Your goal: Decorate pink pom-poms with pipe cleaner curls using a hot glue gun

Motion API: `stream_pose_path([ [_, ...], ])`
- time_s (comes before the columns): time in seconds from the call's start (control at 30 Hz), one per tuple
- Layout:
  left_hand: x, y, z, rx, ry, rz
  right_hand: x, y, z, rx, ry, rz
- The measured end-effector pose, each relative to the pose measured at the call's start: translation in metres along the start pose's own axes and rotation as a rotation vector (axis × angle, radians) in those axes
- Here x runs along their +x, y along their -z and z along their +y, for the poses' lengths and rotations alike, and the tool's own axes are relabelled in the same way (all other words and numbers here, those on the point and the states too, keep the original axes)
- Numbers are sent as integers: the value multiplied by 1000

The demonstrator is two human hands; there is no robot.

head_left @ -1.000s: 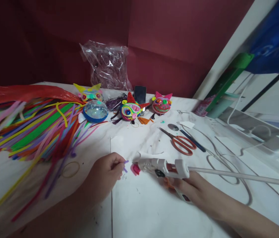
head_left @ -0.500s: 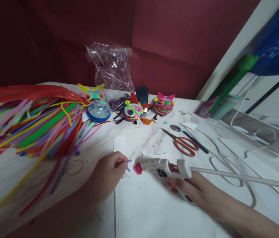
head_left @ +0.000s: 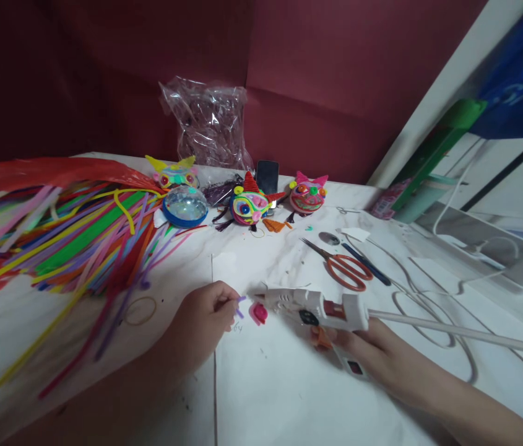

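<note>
Fingers of my left hand (head_left: 208, 316): pinched together on one short purple strip (head_left: 239, 314), its ends poking out to the right. Fingers of my right hand (head_left: 367, 350): closed round the grip of one white glue gun (head_left: 298, 306), orange trigger (head_left: 320, 339) under them, nozzle pointing left, long pale glue stick (head_left: 456, 333) out of the back.

One pink coil (head_left: 258, 313): on the white tabletop (head_left: 280, 384), between my hands, just right of the purple strip and close to the nozzle.

Far right of the coil: one pair of scissors (head_left: 347, 272), orange handles, beside one dark blue tool (head_left: 366, 263); one round grey disc (head_left: 328, 238).

Far side, left to right: one yellow-eared figure (head_left: 175, 174), with one clear dome (head_left: 185, 207), blue rim, in front; one red-horned figure (head_left: 248, 207); one black phone (head_left: 267, 178), behind; one pink-eared figure (head_left: 306, 193).

Left: one heap of coloured strips (head_left: 85, 241), assorted; near its right side, one thin tan loop (head_left: 140, 311), lying flat.
</note>
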State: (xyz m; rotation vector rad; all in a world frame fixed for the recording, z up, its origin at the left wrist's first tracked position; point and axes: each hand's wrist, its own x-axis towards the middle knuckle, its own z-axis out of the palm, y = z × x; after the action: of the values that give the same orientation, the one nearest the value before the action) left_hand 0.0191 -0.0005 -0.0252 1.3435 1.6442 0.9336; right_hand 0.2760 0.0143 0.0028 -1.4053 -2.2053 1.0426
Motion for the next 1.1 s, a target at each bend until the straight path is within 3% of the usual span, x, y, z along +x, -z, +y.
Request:
stream_pose_path([
  [0.2, -1, 0, 2, -23, 30, 38, -3, -2, 3, 2, -13, -63],
  [0.9, -1, 0, -2, -6, -32, 47, -9, -10, -9, -153, 24, -36],
  [1.1, -1, -1, 1, -36, -8, 43, -8, -8, -5, -180, 43, -112],
])
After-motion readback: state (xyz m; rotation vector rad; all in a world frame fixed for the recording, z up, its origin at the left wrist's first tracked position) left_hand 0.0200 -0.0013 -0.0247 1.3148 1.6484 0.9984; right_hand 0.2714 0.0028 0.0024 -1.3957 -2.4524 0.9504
